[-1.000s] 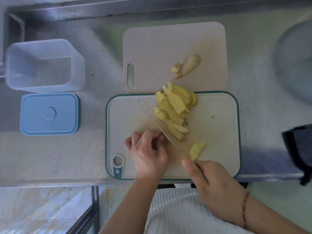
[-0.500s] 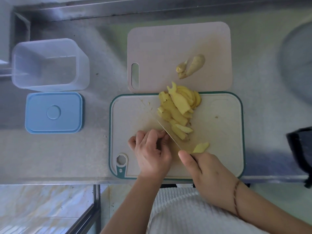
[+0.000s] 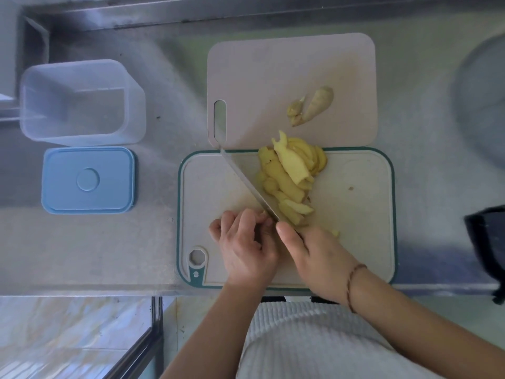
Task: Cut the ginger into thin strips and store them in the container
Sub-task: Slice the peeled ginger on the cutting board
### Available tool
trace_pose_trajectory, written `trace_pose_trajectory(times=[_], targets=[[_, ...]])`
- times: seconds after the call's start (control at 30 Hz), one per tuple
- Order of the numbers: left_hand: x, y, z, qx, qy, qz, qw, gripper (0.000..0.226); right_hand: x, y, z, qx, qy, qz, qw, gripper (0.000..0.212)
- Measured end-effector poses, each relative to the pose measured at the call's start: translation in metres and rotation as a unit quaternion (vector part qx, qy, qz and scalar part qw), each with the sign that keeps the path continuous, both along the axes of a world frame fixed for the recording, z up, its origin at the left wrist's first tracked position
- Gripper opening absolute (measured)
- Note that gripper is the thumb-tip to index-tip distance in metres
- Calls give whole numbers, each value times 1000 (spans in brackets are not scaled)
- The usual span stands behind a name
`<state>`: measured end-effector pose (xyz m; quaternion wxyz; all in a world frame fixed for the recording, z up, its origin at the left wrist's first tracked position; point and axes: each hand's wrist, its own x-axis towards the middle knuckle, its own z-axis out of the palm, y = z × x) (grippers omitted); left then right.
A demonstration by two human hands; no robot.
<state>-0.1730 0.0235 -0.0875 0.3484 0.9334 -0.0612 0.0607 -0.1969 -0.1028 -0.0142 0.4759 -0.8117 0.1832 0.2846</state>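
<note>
While your right hand (image 3: 314,250) grips the knife (image 3: 247,184) and your left hand (image 3: 246,244) pinches a ginger piece, the slices (image 3: 289,176) on the green-edged board (image 3: 363,214) remain unstripped, and the container (image 3: 82,102) stands empty

no readable text, labels, brands or numbers on any item in view

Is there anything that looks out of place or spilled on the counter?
Nothing spilled. The ginger slices lie in a pile at the far edge of the green-rimmed board; one slice tip pokes onto the pink board.
</note>
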Motion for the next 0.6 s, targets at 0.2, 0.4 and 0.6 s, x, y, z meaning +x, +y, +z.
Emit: trace_pose_trajectory(times=[0.2,0.4,0.6], targets=[[-2,1,1,-20,-2,1,1000,10,18,-11,2,-4,-34,-14,999,61],[-2,1,0,16,9,-13,1000,21,-11,-54,48,152,39,-169,973,67],[6,15,3,61,3,-54,997,19,-48,-81,61,178,43,-266,946,70]])
